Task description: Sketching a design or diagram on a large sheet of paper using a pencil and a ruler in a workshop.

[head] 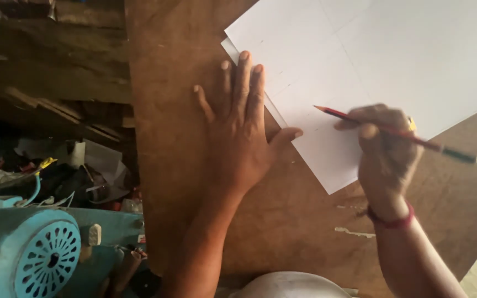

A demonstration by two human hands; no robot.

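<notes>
Right now the left hand [238, 127] is lying flat and open, fingers spread, pressing the edge of the white paper [393, 60] onto the brown board [183, 209]. Meanwhile the right hand [385, 152] is gripping a red pencil [393, 131], its tip hovering over the paper.

Tabletop [194, 182]: matt brown wood, scuffed. Paper sheet [393, 60]: white, smooth, matt. Pencil [396, 132]: glossy red-painted wood. Motor housing [23, 248]: teal painted metal.
</notes>
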